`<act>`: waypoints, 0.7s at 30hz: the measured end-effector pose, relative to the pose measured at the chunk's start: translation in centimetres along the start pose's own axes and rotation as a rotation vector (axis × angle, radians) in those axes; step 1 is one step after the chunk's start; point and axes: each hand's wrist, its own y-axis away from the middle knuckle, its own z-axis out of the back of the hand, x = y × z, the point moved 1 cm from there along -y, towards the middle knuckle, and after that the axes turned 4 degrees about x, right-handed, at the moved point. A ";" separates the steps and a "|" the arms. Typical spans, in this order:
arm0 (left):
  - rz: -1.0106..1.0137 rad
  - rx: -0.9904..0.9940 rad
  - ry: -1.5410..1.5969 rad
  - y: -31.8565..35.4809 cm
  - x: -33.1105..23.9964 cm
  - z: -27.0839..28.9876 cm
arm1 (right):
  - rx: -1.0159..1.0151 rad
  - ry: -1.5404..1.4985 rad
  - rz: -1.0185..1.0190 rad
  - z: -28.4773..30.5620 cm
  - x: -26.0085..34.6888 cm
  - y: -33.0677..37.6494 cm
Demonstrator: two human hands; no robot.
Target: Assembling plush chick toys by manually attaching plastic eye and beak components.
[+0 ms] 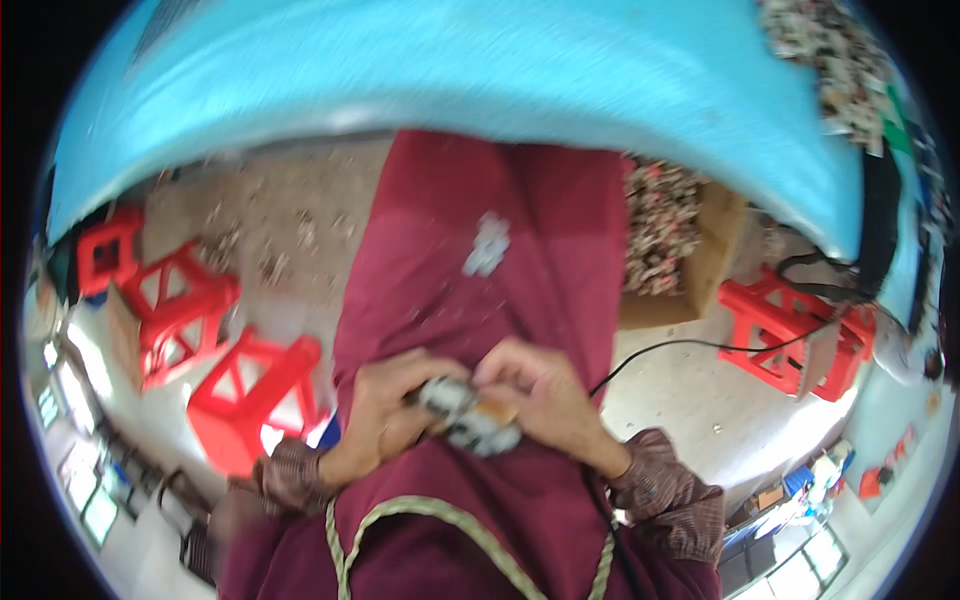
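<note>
A small black-and-white piece with an orange patch (470, 430), soft-looking like a plush toy, is held close in front of my body. My left hand (395, 405) is closed around its left side. From the right, my right hand (545, 400) grips it, thumb and fingers pressed together near its upper edge. Blur hides the piece's exact kind and whether something tiny is pinched in the right fingertips. A maroon apron (430, 270) covers my lap beneath both hands. Farther up the apron shows a pale, irregular white patch (487, 245).
Ahead stands a table with a bright blue cover (450, 70), a heap of small mottled pieces (830, 70) on its far right. Below it, an open cardboard box (660, 312) holds similar pieces. Red stools stand left (250, 400) and right (790, 340). A black cable (680, 343) runs rightward.
</note>
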 end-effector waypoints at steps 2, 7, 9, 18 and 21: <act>0.018 -0.052 -0.051 -0.8 1.0 -0.2 | 0.146 0.025 -0.067 1.2 1.5 0.0; -0.102 -0.038 0.039 -1.3 1.1 0.2 | 0.091 0.323 0.031 0.9 1.2 -0.3; -0.255 0.054 -0.267 -1.7 0.5 0.6 | -0.022 0.239 0.210 0.0 -0.8 -0.1; -0.355 0.096 -0.092 -3.0 2.1 -0.5 | 0.022 0.261 0.277 1.0 -2.2 -0.1; -0.383 0.128 -0.021 -5.2 1.7 -0.6 | -0.079 0.469 0.229 1.2 -0.9 0.4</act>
